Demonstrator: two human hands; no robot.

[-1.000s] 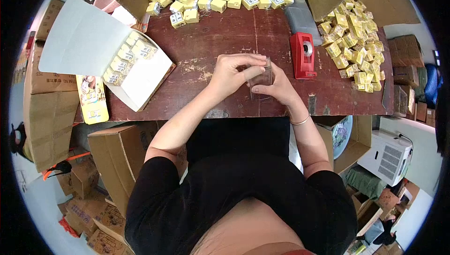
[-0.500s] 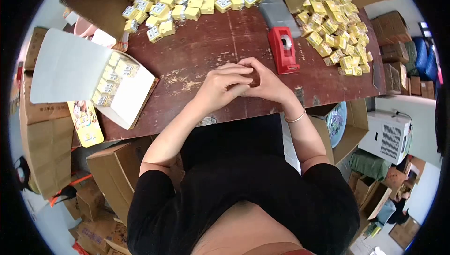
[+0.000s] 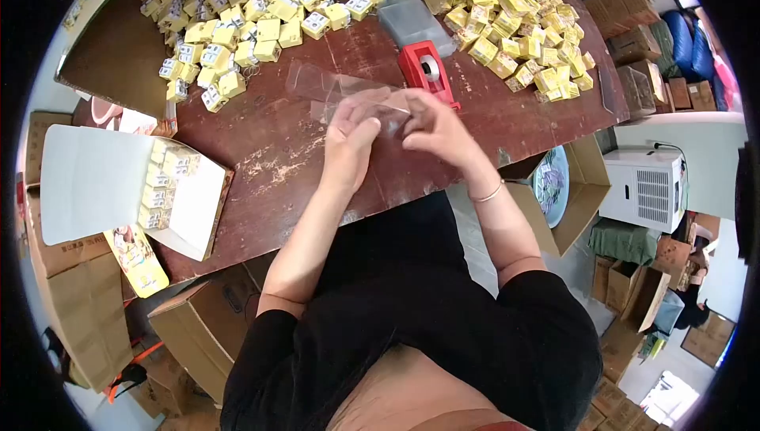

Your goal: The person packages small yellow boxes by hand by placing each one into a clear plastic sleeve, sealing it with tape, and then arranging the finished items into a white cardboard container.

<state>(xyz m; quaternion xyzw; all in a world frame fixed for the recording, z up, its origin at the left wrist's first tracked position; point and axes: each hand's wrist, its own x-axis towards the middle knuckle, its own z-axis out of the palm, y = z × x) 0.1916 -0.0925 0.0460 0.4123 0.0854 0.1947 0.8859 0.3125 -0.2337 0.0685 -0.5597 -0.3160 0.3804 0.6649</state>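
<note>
Over the middle of the dark red table (image 3: pixel 277 146), my left hand (image 3: pixel 351 142) grips a thin clear plastic sheet (image 3: pixel 324 87) that spreads up and to the left of it. My right hand (image 3: pixel 435 126) is at the sheet's right end, its fingers bent around that edge. A red tape dispenser (image 3: pixel 428 71) lies just behind my right hand. At the left, an open white box (image 3: pixel 186 209) holds a row of small yellow-and-white boxes (image 3: pixel 161 186).
Many small yellow boxes (image 3: pixel 269 31) lie heaped at the back left, and another heap (image 3: pixel 522 27) at the back right. A grey clear container (image 3: pixel 412 19) stands between them. Cardboard boxes (image 3: pixel 198 336) are below the table's front edge.
A clear plastic sheet now shows between my hands, which have moved apart. The camera view has turned, shifting the table and its contents to the left.
</note>
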